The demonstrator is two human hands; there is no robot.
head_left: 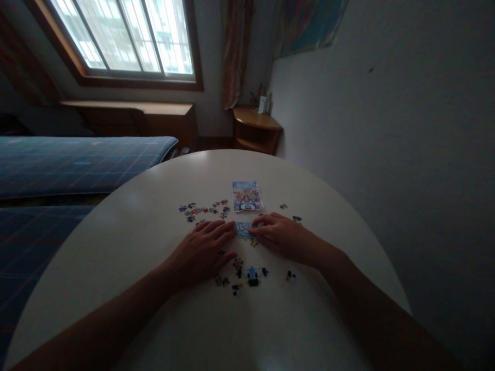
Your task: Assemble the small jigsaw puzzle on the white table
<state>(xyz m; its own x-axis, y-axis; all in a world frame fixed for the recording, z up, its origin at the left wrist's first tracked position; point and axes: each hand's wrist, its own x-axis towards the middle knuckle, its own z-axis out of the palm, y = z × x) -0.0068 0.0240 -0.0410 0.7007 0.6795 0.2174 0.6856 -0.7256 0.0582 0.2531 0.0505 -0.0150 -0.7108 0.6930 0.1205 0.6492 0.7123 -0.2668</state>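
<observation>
My left hand (204,250) lies flat on the round white table (154,226), fingers stretched out, fingertips touching the left edge of a small joined blue puzzle section (243,230). My right hand (280,234) rests palm down on the other side, fingertips pressed against that section's right edge. A printed reference picture (246,195) lies just beyond it. Loose puzzle pieces (204,210) are scattered to the upper left. More loose pieces (249,274) lie close to me between my wrists.
A bed with a blue checked cover (77,162) stands left of the table. A wooden corner shelf (255,129) sits by the white wall (386,129) behind. A window (127,36) is at the back. The table's edge curves round on all sides.
</observation>
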